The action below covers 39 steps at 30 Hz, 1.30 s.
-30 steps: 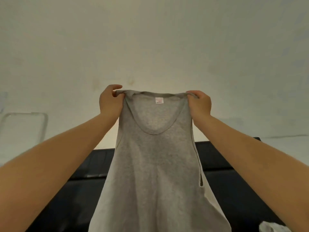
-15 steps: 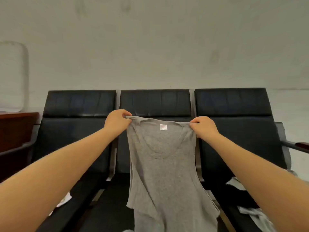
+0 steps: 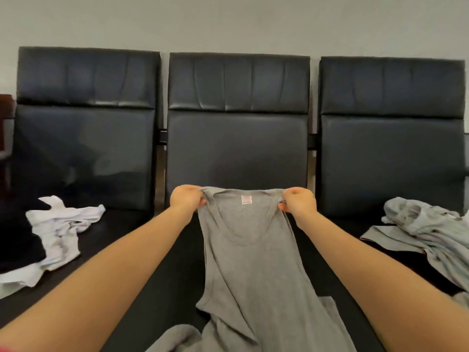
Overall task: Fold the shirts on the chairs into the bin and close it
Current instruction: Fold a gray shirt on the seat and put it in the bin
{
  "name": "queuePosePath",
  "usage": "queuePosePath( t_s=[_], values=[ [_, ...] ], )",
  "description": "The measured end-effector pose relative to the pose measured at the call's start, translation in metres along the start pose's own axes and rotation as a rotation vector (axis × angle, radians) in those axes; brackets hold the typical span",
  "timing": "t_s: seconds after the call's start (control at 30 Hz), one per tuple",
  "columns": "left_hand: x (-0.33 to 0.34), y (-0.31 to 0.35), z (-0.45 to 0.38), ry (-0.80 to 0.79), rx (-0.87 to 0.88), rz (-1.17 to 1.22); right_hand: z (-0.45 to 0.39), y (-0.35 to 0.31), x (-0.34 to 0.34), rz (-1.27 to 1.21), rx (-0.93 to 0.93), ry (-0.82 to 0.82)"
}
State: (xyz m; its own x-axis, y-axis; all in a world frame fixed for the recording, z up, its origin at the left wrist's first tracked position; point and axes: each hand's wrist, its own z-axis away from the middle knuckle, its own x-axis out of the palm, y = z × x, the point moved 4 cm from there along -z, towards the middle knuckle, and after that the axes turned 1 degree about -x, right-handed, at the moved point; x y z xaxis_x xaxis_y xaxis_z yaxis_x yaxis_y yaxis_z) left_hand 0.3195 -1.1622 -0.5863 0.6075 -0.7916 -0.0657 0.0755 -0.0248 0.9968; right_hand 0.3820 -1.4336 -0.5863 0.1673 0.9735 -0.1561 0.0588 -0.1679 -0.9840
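Note:
I hold a grey sleeveless shirt (image 3: 251,270) by its two shoulder straps over the seat of the middle black chair (image 3: 237,138). My left hand (image 3: 186,199) pinches the left strap and my right hand (image 3: 298,203) pinches the right one. The shirt hangs down toward me, its neck label facing me and its lower part bunched near the bottom edge. The bin is out of view.
A crumpled white shirt (image 3: 58,229) and a dark garment (image 3: 17,240) lie on the left chair's seat. A pile of light grey shirts (image 3: 426,232) lies on the right chair's seat. A plain wall stands behind the three chair backs.
My view has tilted down from the wall to the chairs. Both hands have lowered the grey shirt from chest height toward the middle seat, still holding its straps.

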Motion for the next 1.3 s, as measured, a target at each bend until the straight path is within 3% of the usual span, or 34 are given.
queuePosePath(
  t_s=[0.07, 0.13, 0.23, 0.4, 0.5, 0.7, 0.83, 0.97, 1.2, 1.3],
  values=[
    [0.012, 0.000, -0.019, 0.045, 0.075, -0.013, -0.016, 0.001, 0.015, -0.015, -0.057, -0.001],
    [0.025, -0.006, -0.026, 0.005, 0.143, -0.154, -0.027, 0.011, 0.035, -0.007, -0.038, -0.119],
    [0.041, -0.034, -0.021, -0.120, 0.142, -0.442, -0.031, 0.036, 0.053, 0.256, -0.056, -0.263],
    [0.030, -0.077, 0.015, -0.242, 0.113, -0.877, -0.013, 0.062, 0.030, 0.641, -0.205, -0.233],
    [0.014, -0.080, 0.048, -0.222, 0.123, -0.982, 0.010, 0.068, 0.002, 0.723, -0.192, -0.166],
    [-0.011, -0.081, 0.106, -0.201, 0.185, -0.984, 0.076, 0.080, -0.042, 0.794, -0.160, -0.118],
    [-0.034, -0.098, 0.125, -0.292, 0.182, -0.765, 0.119, 0.087, -0.050, 1.037, -0.257, -0.314],
    [-0.044, -0.097, 0.133, -0.335, 0.219, -0.733, 0.141, 0.087, -0.054, 1.096, -0.321, -0.442],
    [-0.030, -0.095, 0.114, -0.259, 0.154, -0.703, 0.137, 0.088, -0.068, 1.062, -0.419, -0.285],
    [-0.023, -0.102, 0.109, -0.159, 0.215, -0.635, 0.127, 0.093, -0.075, 1.127, -0.363, -0.182]
  ],
)
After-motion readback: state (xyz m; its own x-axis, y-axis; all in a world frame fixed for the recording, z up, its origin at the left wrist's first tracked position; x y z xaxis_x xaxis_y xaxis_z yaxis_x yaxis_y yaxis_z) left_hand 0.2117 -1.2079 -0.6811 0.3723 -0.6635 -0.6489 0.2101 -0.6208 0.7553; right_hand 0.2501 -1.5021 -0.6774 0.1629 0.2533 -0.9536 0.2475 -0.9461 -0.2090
